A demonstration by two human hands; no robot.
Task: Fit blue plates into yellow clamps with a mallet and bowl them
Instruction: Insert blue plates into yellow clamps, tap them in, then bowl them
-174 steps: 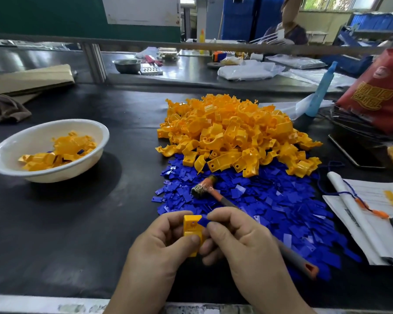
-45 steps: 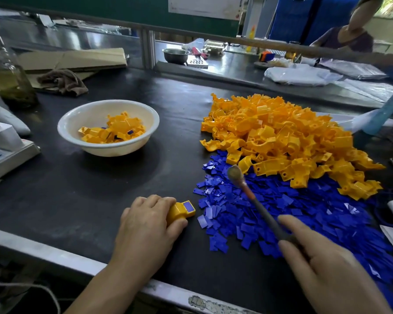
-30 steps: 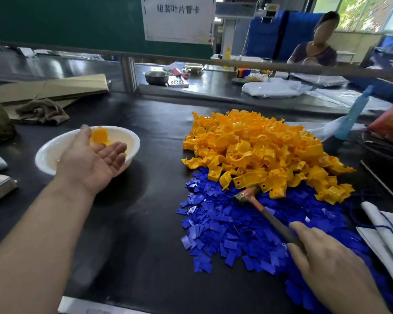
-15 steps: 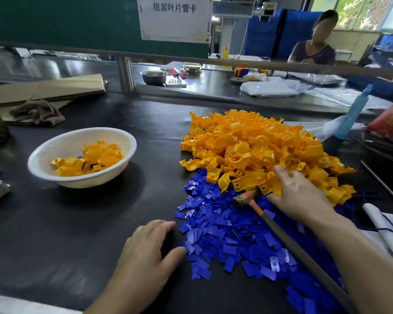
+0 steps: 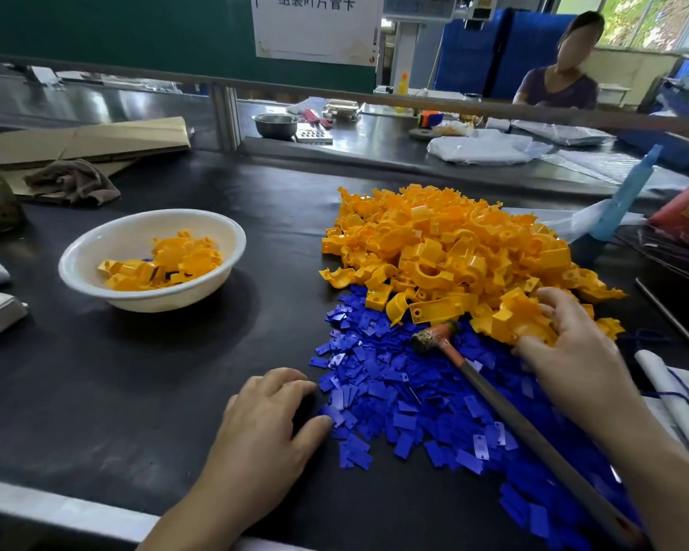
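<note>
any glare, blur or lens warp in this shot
Head view: wide-angle warp bows the rail and stretches the forearms at the edges; window light glares off the far steel bench; the bowl casts a soft shadow rightward; the piles are sharp, the right hand slightly soft.

Left hand (image 5: 265,427) flat, palm down, fingers loosely spread. Right hand (image 5: 569,347) reaching forward, fingers curled, grip closing.

The bowl (image 5: 152,260) sits left of the clamps (image 5: 450,248), plates (image 5: 394,391) before them, mallet (image 5: 506,407) apparently lying across the plates.
</note>
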